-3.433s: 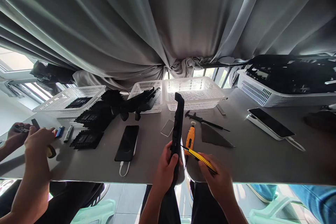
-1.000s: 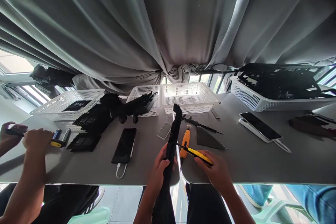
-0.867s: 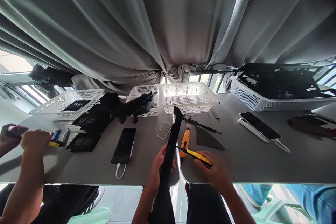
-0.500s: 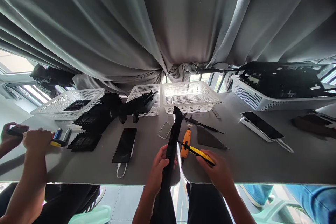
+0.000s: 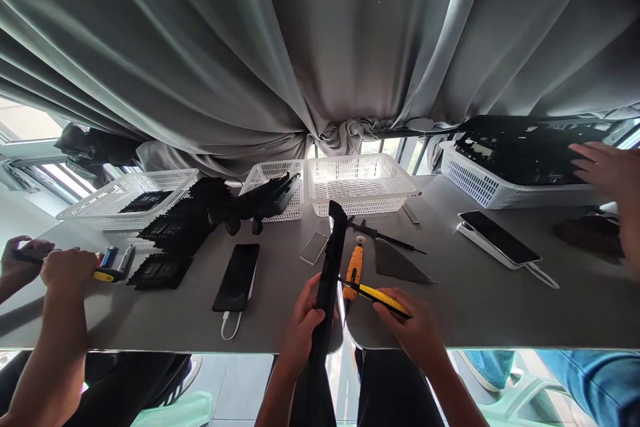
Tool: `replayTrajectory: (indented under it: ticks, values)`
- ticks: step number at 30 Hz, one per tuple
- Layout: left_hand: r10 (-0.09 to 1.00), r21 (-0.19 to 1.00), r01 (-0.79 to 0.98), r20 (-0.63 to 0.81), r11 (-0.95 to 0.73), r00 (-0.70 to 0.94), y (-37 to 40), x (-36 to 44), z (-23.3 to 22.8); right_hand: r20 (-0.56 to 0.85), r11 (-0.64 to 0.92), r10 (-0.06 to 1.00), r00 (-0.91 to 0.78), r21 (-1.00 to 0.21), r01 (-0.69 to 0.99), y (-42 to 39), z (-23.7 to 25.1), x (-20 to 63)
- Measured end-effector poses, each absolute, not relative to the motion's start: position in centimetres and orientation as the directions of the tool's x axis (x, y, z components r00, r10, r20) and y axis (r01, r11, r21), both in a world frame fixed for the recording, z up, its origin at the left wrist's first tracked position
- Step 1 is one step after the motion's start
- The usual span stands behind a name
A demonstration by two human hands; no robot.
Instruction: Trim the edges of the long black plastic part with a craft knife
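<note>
My left hand (image 5: 306,317) is closed around a long black plastic strip (image 5: 331,260), held upright and slightly tilted over the table's front edge. A yellow and black utility knife (image 5: 383,300) lies in the grip of my right hand (image 5: 407,320); its tip meets the right edge of the strip. Just behind the knife is an orange hand tool (image 5: 354,270) with a pale round end, lying on the table. Farther back rest a dark caliper (image 5: 385,238) and a dark triangular sheet (image 5: 400,263). Left of the strip lies a small pale-rimmed rectangle (image 5: 315,248).
White baskets (image 5: 363,207) line the back, one at right heaped with black parts (image 5: 525,150). Phones lie left (image 5: 237,278) and right (image 5: 500,238). Black pieces (image 5: 163,271) are piled at left. A co-worker's hands (image 5: 65,267) work at far left; another person's hand (image 5: 597,163) is over the right basket.
Another person's hand has come in at the right, over the basket of black parts. My hands, the strip and the knife have barely moved.
</note>
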State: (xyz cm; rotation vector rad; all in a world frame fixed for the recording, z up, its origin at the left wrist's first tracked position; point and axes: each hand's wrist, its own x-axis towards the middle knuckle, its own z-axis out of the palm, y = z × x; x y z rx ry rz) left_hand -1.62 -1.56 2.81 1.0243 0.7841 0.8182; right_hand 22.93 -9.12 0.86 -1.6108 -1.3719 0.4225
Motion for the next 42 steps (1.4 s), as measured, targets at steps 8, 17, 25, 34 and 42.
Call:
replayTrajectory:
  ticks: [8,17,25,34,42]
  values:
    - [0.876,0.922,-0.264,-0.136,0.283,0.463,-1.4,-1.4,3.0,0.296,0.061,0.902,0.313,-0.807,0.587,-9.1,1.0,22.8]
    - [0.883,0.92,-0.259,-0.16,0.296,0.441,-1.5,-1.4,3.3,0.268,0.024,0.901,0.342,-0.817,0.576,-9.2,0.8,22.8]
    - [0.884,0.938,-0.251,-0.102,0.238,0.456,-1.5,-0.7,3.5,0.31,0.134,0.923,0.227,-0.813,0.567,-9.6,1.5,22.3]
    - [0.886,0.926,-0.315,-0.045,0.211,0.461,-1.4,0.0,3.9,0.31,0.174,0.941,0.136,-0.787,0.592,-9.6,2.0,22.2]
    - [0.892,0.926,-0.292,-0.091,0.24,0.443,-1.5,0.3,4.2,0.264,0.135,0.956,0.129,-0.785,0.604,-9.6,2.0,22.2]
